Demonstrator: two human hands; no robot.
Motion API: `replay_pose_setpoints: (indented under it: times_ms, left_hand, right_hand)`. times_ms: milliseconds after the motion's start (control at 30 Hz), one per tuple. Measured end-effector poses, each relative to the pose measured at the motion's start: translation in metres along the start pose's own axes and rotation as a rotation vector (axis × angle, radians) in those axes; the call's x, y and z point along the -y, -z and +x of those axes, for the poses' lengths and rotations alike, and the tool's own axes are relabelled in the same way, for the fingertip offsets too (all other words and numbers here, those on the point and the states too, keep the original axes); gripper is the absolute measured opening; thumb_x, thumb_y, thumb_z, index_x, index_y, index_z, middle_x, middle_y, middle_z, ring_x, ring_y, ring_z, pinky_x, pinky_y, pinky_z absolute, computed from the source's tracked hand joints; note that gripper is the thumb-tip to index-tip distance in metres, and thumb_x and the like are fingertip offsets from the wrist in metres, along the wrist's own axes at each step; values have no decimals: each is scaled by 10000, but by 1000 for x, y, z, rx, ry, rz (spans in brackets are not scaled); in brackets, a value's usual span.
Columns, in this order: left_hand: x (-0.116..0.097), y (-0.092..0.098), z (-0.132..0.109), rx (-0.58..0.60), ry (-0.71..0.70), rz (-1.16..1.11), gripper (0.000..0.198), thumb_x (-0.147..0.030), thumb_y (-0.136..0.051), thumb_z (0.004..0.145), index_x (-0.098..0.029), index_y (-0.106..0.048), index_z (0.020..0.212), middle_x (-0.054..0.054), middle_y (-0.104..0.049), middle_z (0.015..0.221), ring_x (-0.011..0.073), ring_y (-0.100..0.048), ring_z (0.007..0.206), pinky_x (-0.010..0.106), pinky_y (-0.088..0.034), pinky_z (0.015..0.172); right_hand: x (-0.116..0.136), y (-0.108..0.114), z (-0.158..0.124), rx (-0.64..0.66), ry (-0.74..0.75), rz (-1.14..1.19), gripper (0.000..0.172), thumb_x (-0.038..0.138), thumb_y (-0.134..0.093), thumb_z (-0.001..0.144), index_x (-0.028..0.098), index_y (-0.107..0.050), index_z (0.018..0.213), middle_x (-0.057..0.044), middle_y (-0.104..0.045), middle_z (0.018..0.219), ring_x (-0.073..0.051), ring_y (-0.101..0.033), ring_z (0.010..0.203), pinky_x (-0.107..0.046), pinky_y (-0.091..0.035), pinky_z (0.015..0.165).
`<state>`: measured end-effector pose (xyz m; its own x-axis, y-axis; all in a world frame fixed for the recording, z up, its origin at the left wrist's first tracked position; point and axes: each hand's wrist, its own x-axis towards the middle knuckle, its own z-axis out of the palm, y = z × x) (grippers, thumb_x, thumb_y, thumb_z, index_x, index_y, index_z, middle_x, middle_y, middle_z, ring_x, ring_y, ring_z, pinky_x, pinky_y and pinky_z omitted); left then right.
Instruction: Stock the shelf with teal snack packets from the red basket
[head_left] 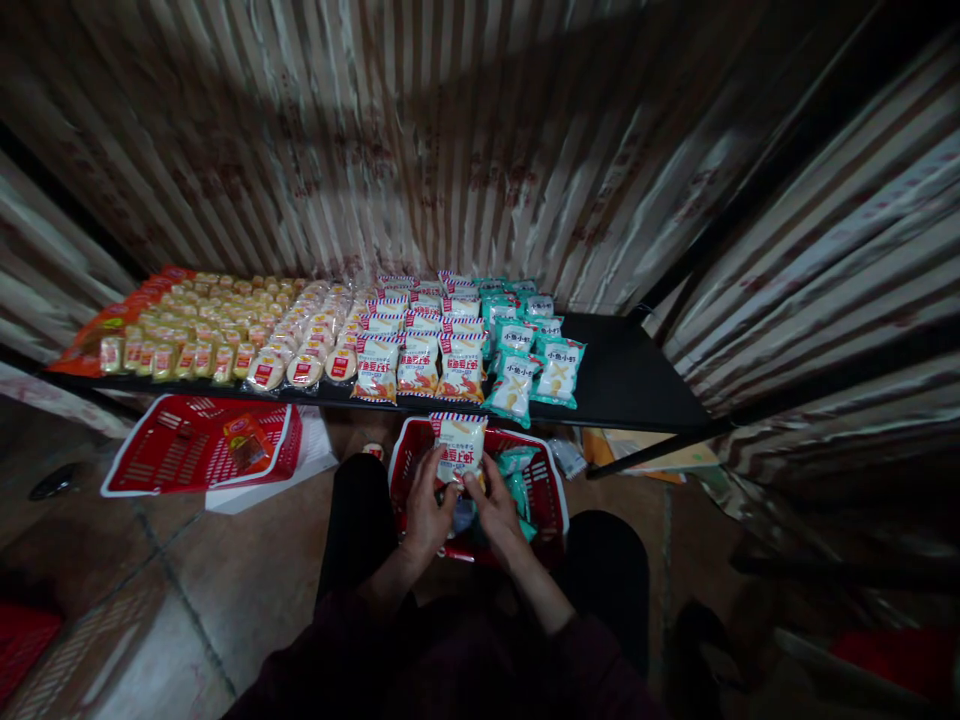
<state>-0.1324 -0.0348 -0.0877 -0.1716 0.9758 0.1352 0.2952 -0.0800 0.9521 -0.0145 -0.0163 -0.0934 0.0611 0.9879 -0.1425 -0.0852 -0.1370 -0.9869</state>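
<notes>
Between both hands I hold a white snack bag (459, 445) with a striped top edge and red lettering, above a red basket (556, 490). My left hand (429, 505) grips its lower left side, and my right hand (495, 500) its lower right. Several teal snack bags (519, 462) lie in the basket. In front, on the black shelf (637, 370), rows of matching white snack bags (418, 362) stand beside teal snack bags (512, 385). What lies in the basket under my hands is mostly hidden.
Round packaged biscuits (304, 370) and small yellow-wrapped snacks (187, 355) fill the shelf's left side, with an orange bag (112, 320) at the end. A second red basket (180, 440) holding an orange packet (247, 442) sits at floor level, left. A striped curtain (450, 150) hangs behind.
</notes>
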Motion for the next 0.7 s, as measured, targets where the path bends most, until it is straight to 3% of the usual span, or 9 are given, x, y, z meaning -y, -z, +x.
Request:
replay_pose_setpoints:
  times_ms: [133,267,400,700]
  left_hand:
    - [1,11,17,-101,-100,192,526,-145,-505,832,-221,-466,1350,95,-471,1410,215,-431,1319,394,-376,1098]
    - [2,24,42,-142,-179,285,487,-173,-481,867,-200,-461,1353,108,-456,1415,209,-423,1325,385,-381,1099]
    - [3,34,70,-193,-207,340,490,-174,-480,874,-196,-452,1363,119,-452,1414,215,-437,1313,395,-389,1093]
    - [11,38,116,-267,-390,480,490,-183,-439,910,-225,-409,1397,120,-429,1433,235,-397,1339,435,-387,1085]
  right_hand:
    - [10,-17,19,43,136,-158,565,463,-588,815,209,-519,1315,-96,-649,1215,-251,-616,1087,-420,-481,957]
    - [19,-34,41,-22,306,-408,519,438,-537,834,180,-552,1284,-125,-634,1226,-275,-581,1130,-457,-450,986]
    - [26,-51,62,-61,458,-593,533,397,-495,868,154,-489,1342,-150,-593,1282,-272,-561,1150,-458,-446,991]
    - [43,-70,101,-120,757,-898,491,309,-442,919,99,-458,1363,-170,-628,1184,-284,-518,1109,-473,-445,969]
